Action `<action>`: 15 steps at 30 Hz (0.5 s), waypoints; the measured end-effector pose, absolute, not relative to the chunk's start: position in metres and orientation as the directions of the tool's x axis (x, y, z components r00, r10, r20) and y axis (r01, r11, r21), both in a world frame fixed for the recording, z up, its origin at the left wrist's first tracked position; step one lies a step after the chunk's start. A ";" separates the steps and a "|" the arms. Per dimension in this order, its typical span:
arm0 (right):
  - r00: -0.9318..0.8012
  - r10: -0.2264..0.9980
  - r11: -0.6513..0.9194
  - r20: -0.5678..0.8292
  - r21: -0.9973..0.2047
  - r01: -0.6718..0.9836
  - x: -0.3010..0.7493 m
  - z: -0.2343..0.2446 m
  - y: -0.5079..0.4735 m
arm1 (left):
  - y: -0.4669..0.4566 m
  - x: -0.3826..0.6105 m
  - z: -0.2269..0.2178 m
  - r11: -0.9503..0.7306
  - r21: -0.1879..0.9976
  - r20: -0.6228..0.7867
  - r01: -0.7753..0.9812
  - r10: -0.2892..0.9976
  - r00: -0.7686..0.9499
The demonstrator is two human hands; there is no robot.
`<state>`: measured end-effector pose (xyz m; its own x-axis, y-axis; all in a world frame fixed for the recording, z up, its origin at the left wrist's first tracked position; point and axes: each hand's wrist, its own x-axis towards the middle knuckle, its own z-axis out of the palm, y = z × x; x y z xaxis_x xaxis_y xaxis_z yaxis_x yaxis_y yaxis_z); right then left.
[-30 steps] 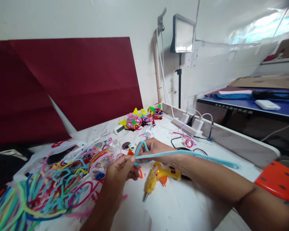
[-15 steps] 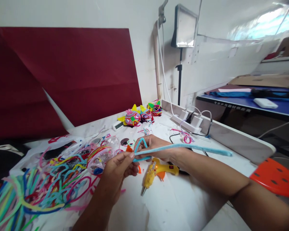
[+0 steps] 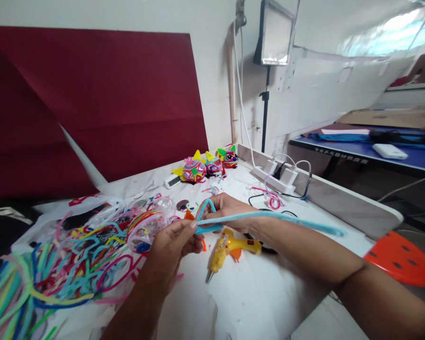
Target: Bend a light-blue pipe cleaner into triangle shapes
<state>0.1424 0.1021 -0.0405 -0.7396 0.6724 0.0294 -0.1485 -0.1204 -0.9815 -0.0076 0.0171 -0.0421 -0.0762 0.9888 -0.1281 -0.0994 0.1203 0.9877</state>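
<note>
A light blue pipe cleaner (image 3: 279, 216) is bent into a small triangle at one end, and its long straight tail runs right, across my right forearm. My left hand (image 3: 175, 243) pinches it between thumb and fingers at the triangle's corner. The fingers of my right hand (image 3: 230, 210) close on the triangle's far side, partly hidden behind the pipe cleaner. Just below the hands, a yellow hot glue gun (image 3: 217, 257) lies on the white table with its nozzle toward me. Orange scraps (image 3: 189, 215) lie beside my fingers.
Many coloured pipe cleaners (image 3: 67, 278) are heaped at the left. Several decorated fish-like crafts (image 3: 194, 170) stand at the back, near a small digital display (image 3: 172, 181). A power strip (image 3: 274, 182) with cables lies along the right edge; a red spotted seat (image 3: 402, 259) is beyond.
The view has shifted slightly, so the scene sits a little higher. Both hands keep their grip on the pipe cleaner; its free end has swung slightly down and right.
</note>
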 end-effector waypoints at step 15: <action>-0.735 0.676 -0.115 0.043 -0.980 -0.162 0.144 -0.040 0.104 | 0.017 -0.002 -0.040 0.061 0.998 -0.064 -0.024 0.981 -0.186</action>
<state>0.1435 0.1043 -0.0400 -0.7353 0.6764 0.0428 -0.1625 -0.1146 -0.9800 -0.0019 0.0169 -0.0403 -0.1856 0.9805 -0.0645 -0.0235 0.0611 0.9979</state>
